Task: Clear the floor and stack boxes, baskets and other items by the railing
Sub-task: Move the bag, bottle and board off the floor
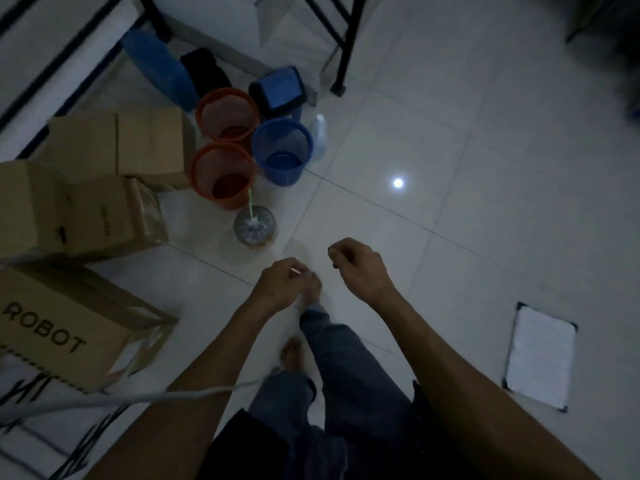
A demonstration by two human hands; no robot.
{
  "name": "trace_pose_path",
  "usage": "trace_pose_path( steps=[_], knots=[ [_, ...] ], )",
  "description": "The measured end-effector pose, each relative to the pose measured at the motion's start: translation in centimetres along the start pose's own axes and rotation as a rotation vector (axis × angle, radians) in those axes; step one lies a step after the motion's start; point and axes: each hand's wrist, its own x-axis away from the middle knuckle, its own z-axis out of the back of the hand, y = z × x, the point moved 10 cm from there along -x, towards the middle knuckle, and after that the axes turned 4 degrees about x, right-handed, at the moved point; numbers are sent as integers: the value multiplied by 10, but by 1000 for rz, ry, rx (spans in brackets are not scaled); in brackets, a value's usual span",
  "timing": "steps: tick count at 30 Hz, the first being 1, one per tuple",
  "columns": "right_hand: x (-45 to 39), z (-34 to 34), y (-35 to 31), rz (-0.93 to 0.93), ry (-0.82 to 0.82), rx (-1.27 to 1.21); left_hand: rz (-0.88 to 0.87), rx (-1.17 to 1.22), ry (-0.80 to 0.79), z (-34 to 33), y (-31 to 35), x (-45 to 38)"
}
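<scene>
Both the left hand [282, 284] and right hand [356, 266] hang loosely curled, grasping nothing, above the tiled floor [433, 140] near cardboard boxes [83, 209] and mesh baskets [282, 150].

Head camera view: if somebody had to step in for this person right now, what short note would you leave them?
Left hand: fingers loosely curled, seems to pinch something small and pale; unclear what.
Right hand: loosely curled, holding nothing.
By the railing already: cardboard boxes, two orange baskets, blue basket, clear bottle.
Near them on the floor: clear lidded cup with green straw.
Left: white flat board lies alone on the tiles at right; move it over. ROBOT box sits nearest, not stacked.
</scene>
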Motion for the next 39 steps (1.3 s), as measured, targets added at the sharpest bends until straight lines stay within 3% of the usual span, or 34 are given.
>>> trace_pose_path(
  steps=[5,11,17,24,32,39],
  knots=[
    [87,46,45,-63,150,-4,-45,-67,-143,-58,24,53],
    [159,122,107,-159,298,-12,-205,-306,-291,-126,91,84],
    [219,193,193,-260,389,-13,-343,-456,-459,-232,158,108],
    [284,270,306,-364,497,-81,-374,-492,-499,-375,215,123],
    [355,331,433,-485,592,-200,-219,-332,-555,-536,231,142],
    [368,367,548,-606,594,-321,-43,-232,-566,-672,228,126]
  ],
)
